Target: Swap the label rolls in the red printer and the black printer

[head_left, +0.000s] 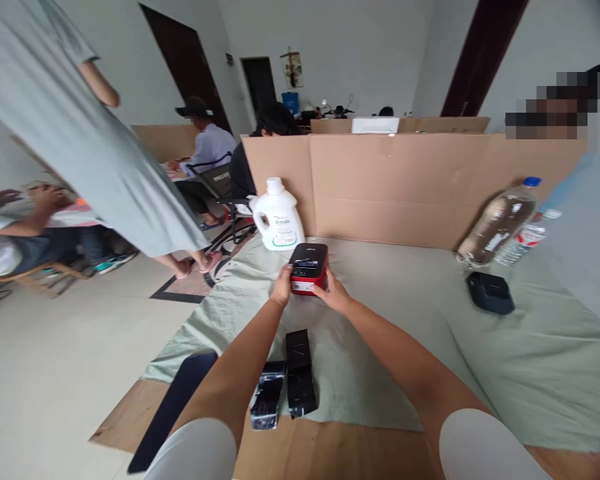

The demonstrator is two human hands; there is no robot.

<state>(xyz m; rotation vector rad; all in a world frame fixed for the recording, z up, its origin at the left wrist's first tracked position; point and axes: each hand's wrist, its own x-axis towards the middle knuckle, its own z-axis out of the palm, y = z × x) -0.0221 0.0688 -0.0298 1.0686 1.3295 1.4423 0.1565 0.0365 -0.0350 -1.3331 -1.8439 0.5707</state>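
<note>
A small red and black device (308, 267) stands on the pale green cloth (410, 333) in the middle of the table. My left hand (283, 287) grips its left side and my right hand (334, 293) grips its right side, so both hold it between them. Just behind it stands a white jug with a white cap (278, 217). Nearer to me, between my forearms, lie a flat black box (299, 373) and a glossy black packet (267, 403).
A dark flat slab (173, 407) lies at the table's near left edge. A dark blue case (490, 292) and two clear bottles (500, 223) sit at the right. A cardboard wall (405, 187) lines the back. A standing person in grey (80, 133) and seated people fill the left.
</note>
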